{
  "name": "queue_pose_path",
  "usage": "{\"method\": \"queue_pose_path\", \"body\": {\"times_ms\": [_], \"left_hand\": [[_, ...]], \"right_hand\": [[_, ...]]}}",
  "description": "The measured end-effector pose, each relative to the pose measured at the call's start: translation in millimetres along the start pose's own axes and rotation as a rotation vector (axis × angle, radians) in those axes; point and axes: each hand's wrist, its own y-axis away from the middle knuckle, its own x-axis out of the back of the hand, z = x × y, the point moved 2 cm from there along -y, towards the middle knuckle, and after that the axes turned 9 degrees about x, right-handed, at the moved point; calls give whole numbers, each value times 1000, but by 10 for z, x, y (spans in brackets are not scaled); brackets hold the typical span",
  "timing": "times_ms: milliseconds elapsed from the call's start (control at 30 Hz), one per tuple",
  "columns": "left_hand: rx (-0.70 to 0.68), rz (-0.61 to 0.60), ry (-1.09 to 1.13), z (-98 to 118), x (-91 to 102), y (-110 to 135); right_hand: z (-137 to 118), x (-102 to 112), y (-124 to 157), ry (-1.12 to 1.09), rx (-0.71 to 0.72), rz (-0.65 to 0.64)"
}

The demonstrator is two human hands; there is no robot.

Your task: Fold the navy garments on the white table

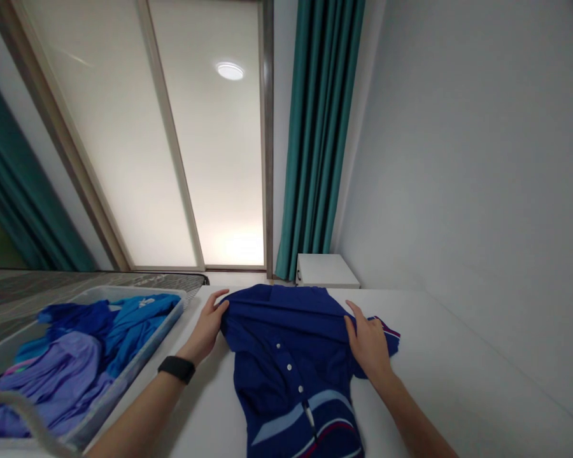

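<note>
A dark blue polo shirt (pixel 286 356) with white buttons and light blue and maroon stripes lies on the white table (pixel 439 375), its upper part folded over. My left hand (pixel 209 326) pinches the shirt's left edge near the shoulder, fingers closed on the cloth. A black watch sits on that wrist. My right hand (pixel 368 343) rests on the shirt's right side by the sleeve, fingers stretched out flat on the fabric.
A clear plastic bin (pixel 148 356) at the left holds blue and purple clothes. A small white cabinet (pixel 325 270) stands beyond the table by teal curtains (pixel 321 133). A frosted sliding window (pixel 172 140) is behind. A grey wall runs along the right.
</note>
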Motion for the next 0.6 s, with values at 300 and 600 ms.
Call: {"method": "queue_pose_path", "body": {"times_ms": [300, 600], "left_hand": [[-10, -117, -71, -6, 101, 180], [-159, -20, -961, -143, 207, 145]], "right_hand": [[149, -10, 46, 75, 4, -21], [280, -47, 183, 161, -22, -323]]}}
